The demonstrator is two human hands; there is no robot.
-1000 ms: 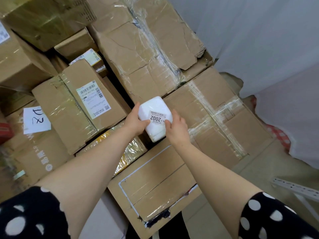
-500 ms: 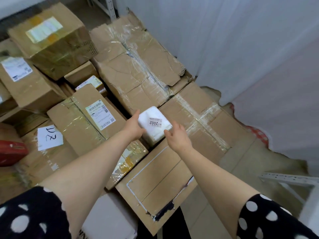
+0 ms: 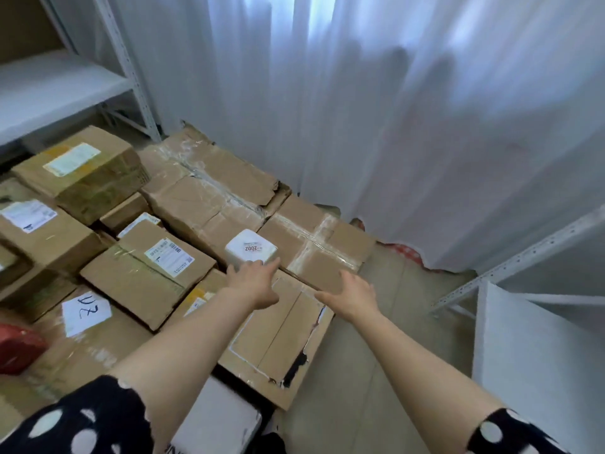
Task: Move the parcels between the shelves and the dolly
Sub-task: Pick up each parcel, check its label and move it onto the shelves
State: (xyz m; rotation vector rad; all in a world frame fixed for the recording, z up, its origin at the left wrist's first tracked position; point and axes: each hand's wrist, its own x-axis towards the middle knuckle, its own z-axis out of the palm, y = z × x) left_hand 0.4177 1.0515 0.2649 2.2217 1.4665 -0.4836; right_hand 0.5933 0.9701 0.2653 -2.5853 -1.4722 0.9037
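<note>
A small white parcel point(image 3: 251, 250) with a "2002" label rests on top of the stacked cardboard boxes, between a large taped box point(image 3: 209, 188) and another taped box point(image 3: 317, 247). My left hand point(image 3: 253, 281) is just in front of it, fingers extended, fingertips touching its near edge. My right hand point(image 3: 352, 294) hovers apart from the parcel to the right, fingers relaxed, holding nothing, above a flat box point(image 3: 278, 335). Several labelled brown boxes point(image 3: 147, 273) fill the left.
A white metal shelf point(image 3: 59, 83) stands at the back left, and another shelf frame point(image 3: 523, 257) with a white panel point(image 3: 537, 362) at the right. White curtains point(image 3: 360, 109) hang behind. A red item point(image 3: 18, 348) lies at the left edge. Bare floor point(image 3: 353, 371) runs right of the boxes.
Both hands let go of the white parcel, which now rests on the boxes. The right hand has drawn back to the right; the view has tilted up.
</note>
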